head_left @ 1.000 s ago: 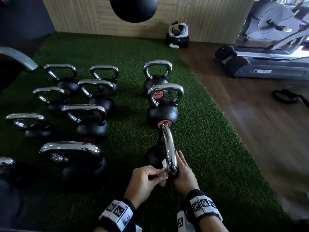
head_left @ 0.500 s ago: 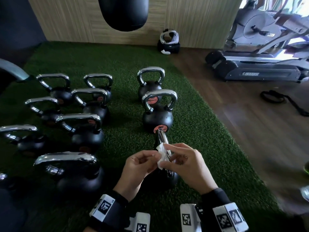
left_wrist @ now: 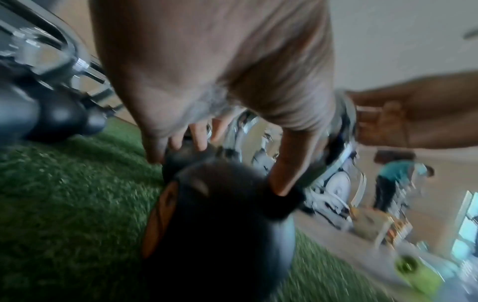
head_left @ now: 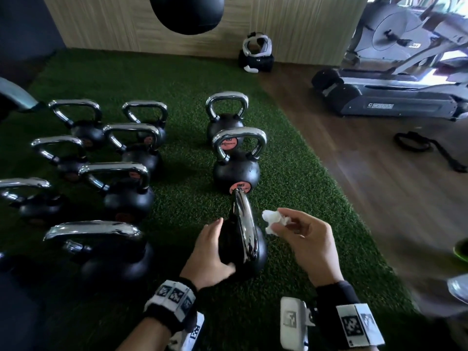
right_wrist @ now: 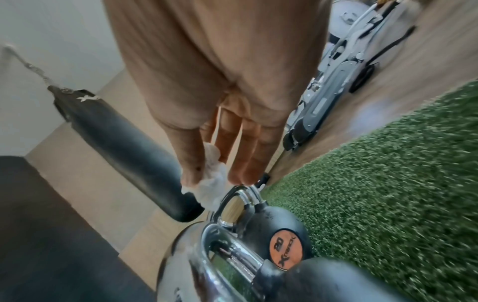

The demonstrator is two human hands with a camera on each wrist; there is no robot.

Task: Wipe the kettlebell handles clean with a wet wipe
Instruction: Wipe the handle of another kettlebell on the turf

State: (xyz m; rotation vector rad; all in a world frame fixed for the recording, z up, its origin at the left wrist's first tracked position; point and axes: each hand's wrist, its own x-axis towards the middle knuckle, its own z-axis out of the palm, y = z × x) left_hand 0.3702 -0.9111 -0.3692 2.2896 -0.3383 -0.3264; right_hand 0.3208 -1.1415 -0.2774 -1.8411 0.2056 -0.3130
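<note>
The nearest kettlebell [head_left: 255, 259] stands on green turf, its chrome handle [head_left: 244, 224] running away from me. My left hand [head_left: 225, 244] rests against the left side of its black ball, fingers spread and fairly straight, thumb across the near side; the left wrist view shows that hand [left_wrist: 230, 167] touching the ball [left_wrist: 220, 204]. My right hand [head_left: 281, 220] hovers just right of the handle, pinching a crumpled white wipe [head_left: 271, 221] clear of the chrome. In the right wrist view the wipe [right_wrist: 212, 183] sits between thumb and fingers of that hand [right_wrist: 213, 177].
A second kettlebell [head_left: 236, 171] with an orange label stands right behind the nearest one, a third [head_left: 226, 122] beyond. Several more kettlebells [head_left: 126, 196] crowd the left. A punching bag [head_left: 186, 11] hangs ahead. Exercise machines [head_left: 395, 97] and a strap [head_left: 415, 145] occupy the wooden floor at right.
Both hands were together at the handle with the wipe. The right hand has since carried the wipe off to the right, and the left hand has dropped onto the kettlebell's ball.
</note>
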